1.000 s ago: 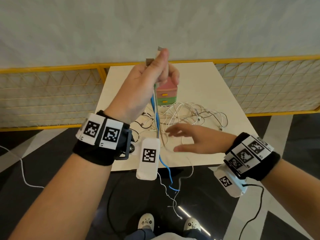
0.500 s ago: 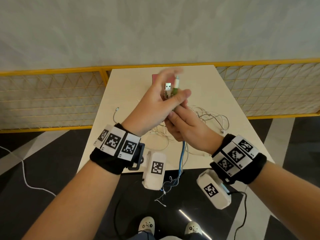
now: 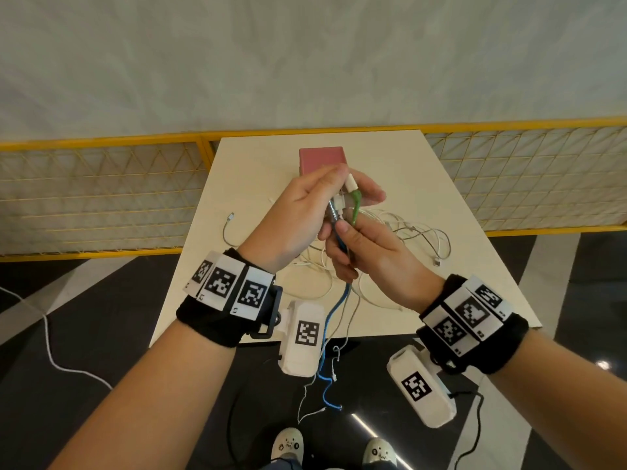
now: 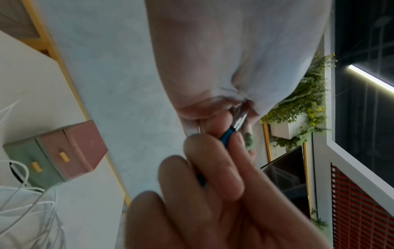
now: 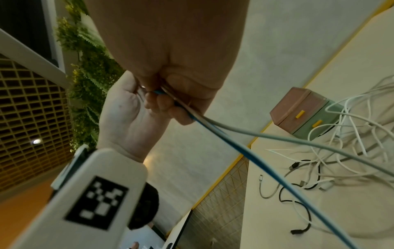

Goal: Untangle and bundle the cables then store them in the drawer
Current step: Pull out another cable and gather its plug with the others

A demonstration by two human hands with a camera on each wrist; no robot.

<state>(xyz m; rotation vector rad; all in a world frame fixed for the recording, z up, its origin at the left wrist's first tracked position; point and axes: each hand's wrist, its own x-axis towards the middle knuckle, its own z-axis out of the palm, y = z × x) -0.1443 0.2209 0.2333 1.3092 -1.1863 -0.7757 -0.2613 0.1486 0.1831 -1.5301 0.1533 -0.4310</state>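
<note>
Above the table (image 3: 251, 184), we hold gathered cables (image 3: 334, 310): left hand (image 3: 298, 215) pinching their plugs level, right hand (image 3: 369, 249) gripping below for bundling, tangle (image 3: 410, 239) lying beside the closed drawer (image 3: 322, 160).

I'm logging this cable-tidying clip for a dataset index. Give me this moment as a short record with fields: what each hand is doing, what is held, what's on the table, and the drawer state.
left hand: left hand grips the plug ends of the held cables
right hand: right hand grips the same cables just below
held: blue cable, grey cable, green-tipped cable, hanging past the table edge
table: cream table with tangled white cables
drawers: pink and green drawer box, both visible drawers closed
stage: nothing stored yet
</note>
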